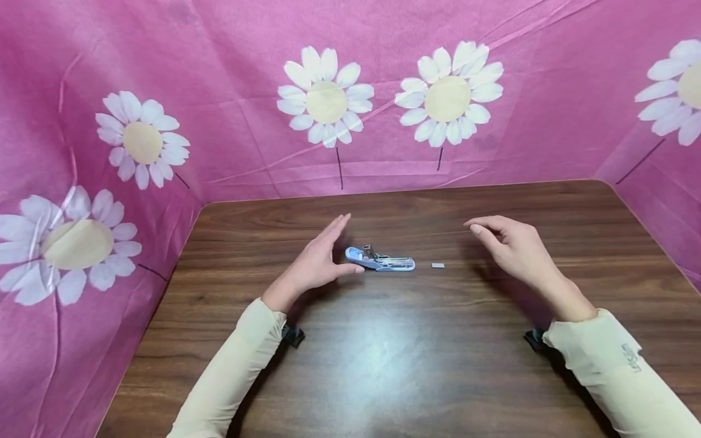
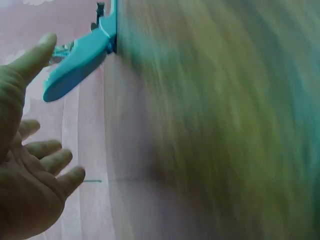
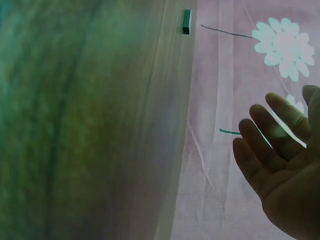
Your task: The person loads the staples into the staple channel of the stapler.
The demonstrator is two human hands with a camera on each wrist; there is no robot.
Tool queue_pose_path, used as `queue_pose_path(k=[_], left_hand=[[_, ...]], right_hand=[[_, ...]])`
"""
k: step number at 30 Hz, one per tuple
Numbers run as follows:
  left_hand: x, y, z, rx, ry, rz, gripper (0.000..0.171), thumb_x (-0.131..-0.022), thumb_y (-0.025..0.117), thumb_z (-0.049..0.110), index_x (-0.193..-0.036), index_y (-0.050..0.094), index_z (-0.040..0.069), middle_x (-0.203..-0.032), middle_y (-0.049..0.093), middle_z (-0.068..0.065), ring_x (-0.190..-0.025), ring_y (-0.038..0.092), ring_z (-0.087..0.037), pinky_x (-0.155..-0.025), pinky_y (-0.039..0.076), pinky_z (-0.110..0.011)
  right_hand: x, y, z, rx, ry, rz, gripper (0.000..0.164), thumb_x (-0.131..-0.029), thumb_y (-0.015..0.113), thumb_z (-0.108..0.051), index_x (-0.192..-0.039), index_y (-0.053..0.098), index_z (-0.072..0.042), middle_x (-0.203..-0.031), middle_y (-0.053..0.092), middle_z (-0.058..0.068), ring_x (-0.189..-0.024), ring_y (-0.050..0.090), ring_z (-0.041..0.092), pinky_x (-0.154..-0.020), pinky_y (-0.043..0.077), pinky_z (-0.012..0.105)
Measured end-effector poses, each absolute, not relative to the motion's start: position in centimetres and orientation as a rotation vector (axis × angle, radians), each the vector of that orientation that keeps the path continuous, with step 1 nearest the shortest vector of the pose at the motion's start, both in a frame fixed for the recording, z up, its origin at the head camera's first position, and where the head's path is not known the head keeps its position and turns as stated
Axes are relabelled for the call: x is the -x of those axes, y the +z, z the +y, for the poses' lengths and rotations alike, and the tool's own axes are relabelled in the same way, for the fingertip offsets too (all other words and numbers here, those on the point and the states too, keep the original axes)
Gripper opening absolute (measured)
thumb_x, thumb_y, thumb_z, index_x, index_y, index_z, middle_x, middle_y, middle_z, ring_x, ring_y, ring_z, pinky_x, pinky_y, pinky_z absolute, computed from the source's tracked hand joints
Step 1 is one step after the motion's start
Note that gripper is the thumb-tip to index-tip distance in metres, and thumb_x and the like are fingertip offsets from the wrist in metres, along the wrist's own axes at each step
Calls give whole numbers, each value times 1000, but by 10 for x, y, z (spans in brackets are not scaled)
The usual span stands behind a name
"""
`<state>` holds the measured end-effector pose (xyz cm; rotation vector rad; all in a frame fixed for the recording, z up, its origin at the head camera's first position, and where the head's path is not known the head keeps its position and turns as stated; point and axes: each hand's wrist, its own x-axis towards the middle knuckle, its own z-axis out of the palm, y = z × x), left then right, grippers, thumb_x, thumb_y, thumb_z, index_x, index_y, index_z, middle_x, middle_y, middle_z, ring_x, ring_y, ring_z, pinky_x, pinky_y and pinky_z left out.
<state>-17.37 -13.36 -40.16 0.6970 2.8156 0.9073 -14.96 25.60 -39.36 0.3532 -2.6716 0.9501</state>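
A light-blue stapler (image 1: 378, 263) lies on the table with its top swung open and its metal staple channel showing. To its right sits a small grey strip of staples (image 1: 438, 265), which shows as a short dark bar (image 3: 186, 22) in the right wrist view. My left hand (image 1: 317, 260) is beside the stapler's left end, fingers extended, thumb close to its near side; whether it touches cannot be told. In the left wrist view the thumb overlaps the stapler (image 2: 82, 65). Right of the staples, my right hand (image 1: 517, 250) hovers with relaxed, slightly bent fingers, holding nothing.
The brown wood-grain table (image 1: 394, 353) has a rounded edge at the back. Behind it and at the sides hangs a pink cloth (image 1: 235, 73) printed with white daisies. Dark straps with small devices (image 1: 293, 335) sit at both wrists, below cream sleeves.
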Motion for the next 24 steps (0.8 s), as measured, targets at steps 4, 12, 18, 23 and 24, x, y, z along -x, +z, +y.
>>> queue_pose_path(k=[4, 12, 18, 23, 24], left_hand=[[174, -401, -128, -683, 994, 2792, 89, -82, 85, 38, -157, 39, 23, -153, 52, -8, -139, 52, -25, -113, 43, -46], [174, -406, -123, -619, 1132, 2690, 61, -84, 84, 28, -140, 62, 22, -135, 68, 1, -122, 64, -15, -104, 50, -40], [174, -407, -120, -630, 1210, 2646, 49, -85, 83, 26, -132, 69, 20, -122, 74, 2, -113, 68, -12, -97, 53, -36], [173, -406, -118, -600, 1248, 2603, 46, -86, 82, 25, -130, 70, 22, -123, 74, 3, -107, 67, -9, -92, 52, -31], [173, -406, -118, -596, 1249, 2599, 45, -86, 82, 24, -130, 70, 22, -123, 74, 3, -106, 67, -9, -90, 52, -30]], right_hand=[[149, -395, 257, -320, 981, -2760, 23, -103, 60, -36, -115, 77, -26, -114, 77, 1, -91, 51, -22, -78, 41, 10], [151, -398, 257, -272, 1205, -2895, 29, -100, 63, -39, -117, 75, -18, -106, 78, 6, -86, 67, -2, -67, 48, 19], [155, -401, 253, -265, 1450, -2953, 29, -98, 68, -28, -119, 72, -8, -97, 78, 11, -80, 69, 5, -59, 54, 28], [158, -402, 248, -272, 1465, -3009, 28, -95, 72, -23, -119, 73, -7, -98, 78, 12, -78, 69, 3, -61, 53, 27], [158, -403, 247, -278, 1455, -3018, 27, -95, 72, -22, -118, 73, -7, -97, 78, 12, -77, 69, 4, -62, 53, 26]])
